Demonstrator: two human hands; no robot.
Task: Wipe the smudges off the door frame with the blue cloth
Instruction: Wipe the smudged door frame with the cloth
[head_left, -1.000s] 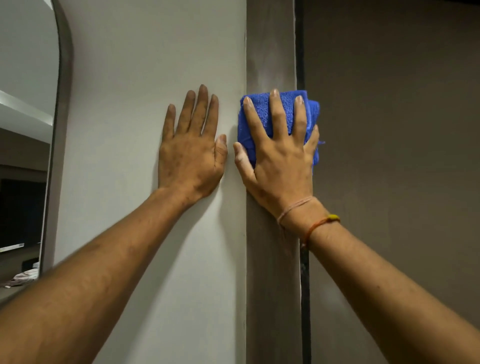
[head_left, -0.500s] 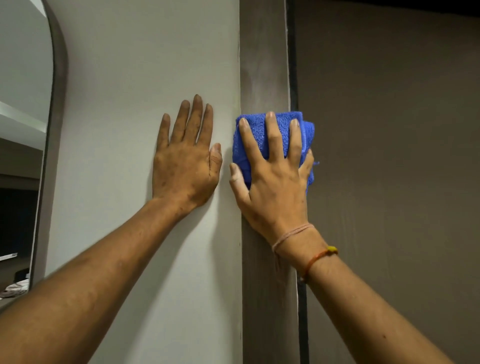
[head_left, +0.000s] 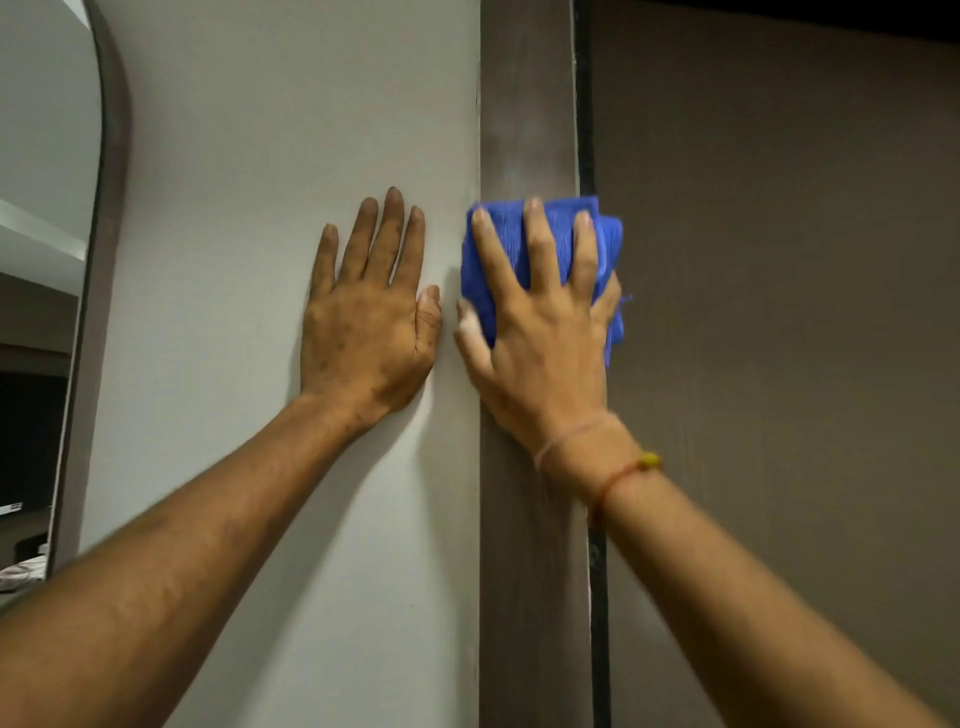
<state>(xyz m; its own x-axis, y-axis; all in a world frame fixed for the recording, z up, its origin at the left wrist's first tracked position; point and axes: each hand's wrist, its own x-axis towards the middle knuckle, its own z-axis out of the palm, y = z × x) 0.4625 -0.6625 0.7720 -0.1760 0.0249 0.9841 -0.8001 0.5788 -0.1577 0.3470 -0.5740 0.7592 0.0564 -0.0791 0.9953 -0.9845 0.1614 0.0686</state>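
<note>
Blue cloth (head_left: 550, 234) lies flat under right hand (head_left: 540, 343), on door frame (head_left: 527, 104).

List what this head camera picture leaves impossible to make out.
Head view: the door frame under the blue cloth, hidden by cloth and right hand; smudges there unknown.
Head view: frame's top and bottom, cut off by the picture edges.
Head view: the mirror, cut by the left edge; its reflections too small.

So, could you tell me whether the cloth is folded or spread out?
Folded: the cloth shows stacked layers at its right edge, a compact pad under the right hand.
</note>
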